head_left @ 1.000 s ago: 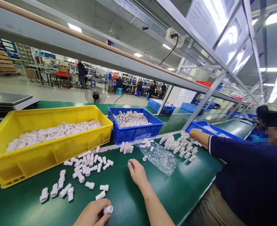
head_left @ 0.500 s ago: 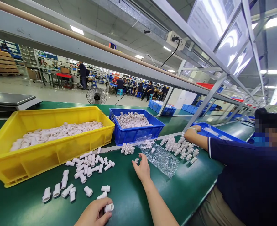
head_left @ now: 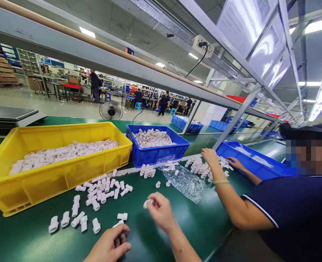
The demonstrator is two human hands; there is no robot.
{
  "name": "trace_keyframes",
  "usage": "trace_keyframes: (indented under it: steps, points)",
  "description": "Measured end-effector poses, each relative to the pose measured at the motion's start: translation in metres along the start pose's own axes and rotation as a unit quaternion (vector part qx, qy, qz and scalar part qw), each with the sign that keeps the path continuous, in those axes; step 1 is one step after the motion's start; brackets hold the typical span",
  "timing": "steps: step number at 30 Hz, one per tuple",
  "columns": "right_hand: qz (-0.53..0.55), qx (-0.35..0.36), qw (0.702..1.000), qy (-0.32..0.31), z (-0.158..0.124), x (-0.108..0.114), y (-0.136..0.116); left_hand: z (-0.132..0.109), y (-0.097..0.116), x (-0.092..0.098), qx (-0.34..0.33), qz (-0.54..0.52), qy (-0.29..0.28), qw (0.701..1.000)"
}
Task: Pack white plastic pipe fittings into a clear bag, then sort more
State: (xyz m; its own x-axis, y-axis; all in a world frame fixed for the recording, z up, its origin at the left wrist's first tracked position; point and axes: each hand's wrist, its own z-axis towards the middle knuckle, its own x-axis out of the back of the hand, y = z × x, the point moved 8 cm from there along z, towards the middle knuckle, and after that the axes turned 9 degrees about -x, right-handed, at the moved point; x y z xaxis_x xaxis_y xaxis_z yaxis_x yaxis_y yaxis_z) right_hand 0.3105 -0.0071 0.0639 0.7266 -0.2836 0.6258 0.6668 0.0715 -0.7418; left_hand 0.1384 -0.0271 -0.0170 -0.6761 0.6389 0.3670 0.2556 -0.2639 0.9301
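Note:
My right hand (head_left: 161, 213) is closed on a white pipe fitting (head_left: 148, 203), pinched between thumb and fingers above the green bench. My left hand (head_left: 110, 244) rests low on the bench, fingers loosely curled and apart from the thumb, with nothing seen in them. Just beyond its fingertips lie two white fittings, one (head_left: 122, 216) in full view and the other partly hidden. Two fittings (head_left: 158, 184) stand upright beyond my right hand. Behind them is a tight upright cluster of fittings (head_left: 147, 171). A loose pile of fittings (head_left: 106, 189) spreads to the left.
A yellow bin (head_left: 68, 193) and a blue bin (head_left: 161, 154), both holding fittings, stand along the back. Clear plastic film (head_left: 189, 185) lies on the bench. At right, a co-worker's arm (head_left: 232, 203) reaches over more fittings (head_left: 200, 167), near another blue bin (head_left: 275, 169).
The fitting in my left hand is gone from it. My right hand has drawn back toward me and now holds a fitting; two stand where it was. The co-worker's arm has swung nearer.

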Motion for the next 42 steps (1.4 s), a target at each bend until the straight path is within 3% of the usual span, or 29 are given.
trace_keyframes:
  steps: [2,4,9,13,17,19,20,23,26,29,32,34,39,42]
  points:
    - [-0.082,-0.051,0.986,0.135,0.017,0.041,0.035,0.000,0.000,0.000,-0.005,0.014,-0.005,1.000]
    - [-0.150,-0.088,0.964,0.200,0.027,0.068,0.068,0.000,0.001,-0.001,-0.010,0.025,-0.011,1.000]
    - [-0.203,-0.162,0.946,0.195,0.031,0.084,0.123,0.000,0.006,0.001,-0.018,0.044,-0.012,0.999]
    - [-0.221,-0.194,0.934,0.202,0.027,0.086,0.126,0.000,0.008,0.000,-0.016,0.050,-0.019,0.998]
    - [-0.216,-0.152,0.925,0.272,0.020,0.091,0.097,-0.001,0.010,0.001,-0.015,0.062,-0.015,0.998]
    - [-0.183,-0.076,0.941,0.275,0.017,0.079,0.069,-0.002,0.011,0.001,-0.016,0.068,-0.008,0.998]
    - [-0.159,-0.034,0.956,0.244,0.016,0.066,0.054,-0.002,0.011,0.001,-0.018,0.072,-0.006,0.997]
    - [-0.101,0.077,0.991,0.040,0.010,0.002,0.006,-0.002,0.013,0.001,-0.024,0.098,-0.006,0.995]
    - [-0.103,0.136,0.976,-0.139,-0.003,-0.057,-0.034,-0.002,0.013,0.001,-0.022,0.146,-0.012,0.989]
    - [-0.150,0.159,0.953,-0.209,-0.008,-0.091,-0.050,-0.003,0.017,0.009,-0.038,0.236,0.027,0.971]
    - [-0.200,0.187,0.934,-0.232,-0.009,-0.107,-0.049,-0.007,0.022,0.025,-0.066,0.319,0.131,0.936]
    - [-0.219,0.193,0.929,-0.228,-0.011,-0.111,-0.042,-0.009,0.018,0.031,-0.059,0.339,0.169,0.924]
    - [-0.275,0.148,0.936,-0.160,-0.009,-0.104,-0.022,-0.003,0.007,0.022,-0.041,0.322,0.106,0.940]
    - [-0.261,0.120,0.954,-0.091,0.000,-0.084,-0.013,-0.003,0.009,0.018,-0.046,0.300,0.086,0.949]
